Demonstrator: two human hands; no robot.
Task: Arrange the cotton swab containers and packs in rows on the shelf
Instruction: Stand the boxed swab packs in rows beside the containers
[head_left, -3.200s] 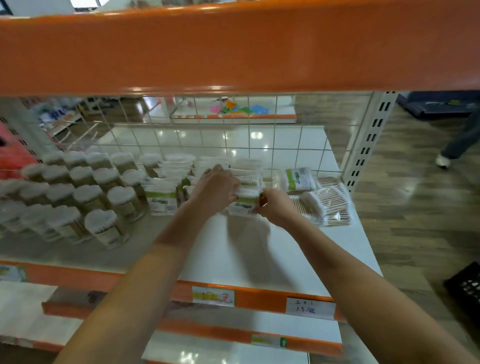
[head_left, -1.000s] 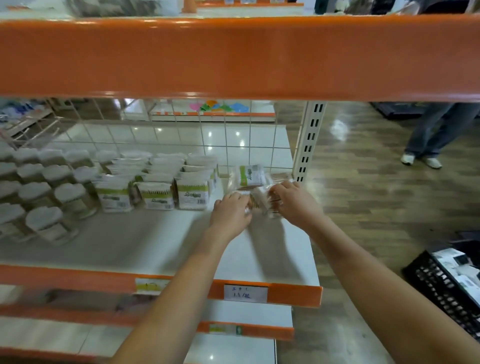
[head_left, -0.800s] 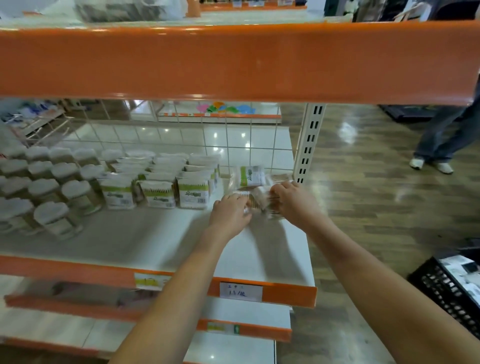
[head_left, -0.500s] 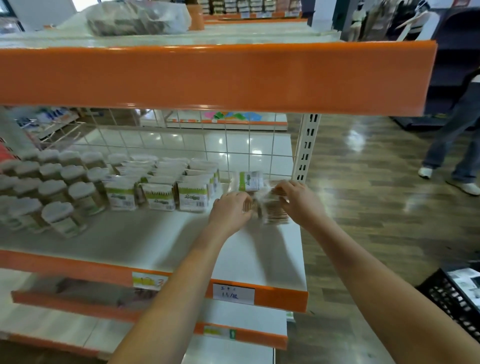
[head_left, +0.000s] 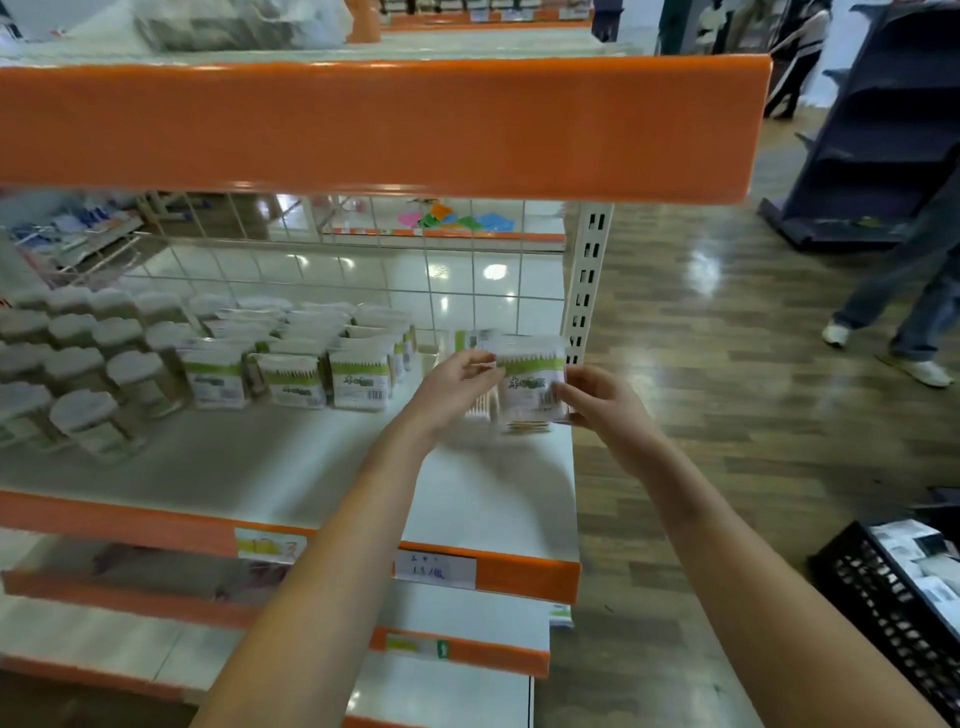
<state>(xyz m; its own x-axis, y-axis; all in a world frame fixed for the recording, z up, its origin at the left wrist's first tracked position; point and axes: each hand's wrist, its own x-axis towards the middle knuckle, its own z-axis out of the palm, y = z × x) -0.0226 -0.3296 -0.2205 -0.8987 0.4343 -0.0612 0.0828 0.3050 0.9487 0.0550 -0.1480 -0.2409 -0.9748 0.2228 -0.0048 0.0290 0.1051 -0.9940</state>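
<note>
A clear cotton swab pack (head_left: 530, 382) with a green label is held upright above the right end of the white shelf (head_left: 270, 467). My right hand (head_left: 597, 402) grips its right edge. My left hand (head_left: 452, 387) pinches its left side. Under the held pack lie flat swab packs (head_left: 524, 427), mostly hidden. Behind them another green-labelled pack (head_left: 470, 340) stands. To the left, rows of green-banded swab packs (head_left: 358, 382) stand upright. Round white-lidded swab containers (head_left: 85, 415) fill the shelf's left end in rows.
An orange shelf edge (head_left: 363, 124) hangs just above the hands. A wire grid (head_left: 426, 280) backs the shelf, with a white upright post (head_left: 587, 280) at its right. A black crate (head_left: 898, 592) sits on the floor at the right. A person's legs (head_left: 904, 317) are at the far right.
Both hands have lifted one swab pack off the flat pile and turned it upright. The camera has tilted up and moved back a little.
</note>
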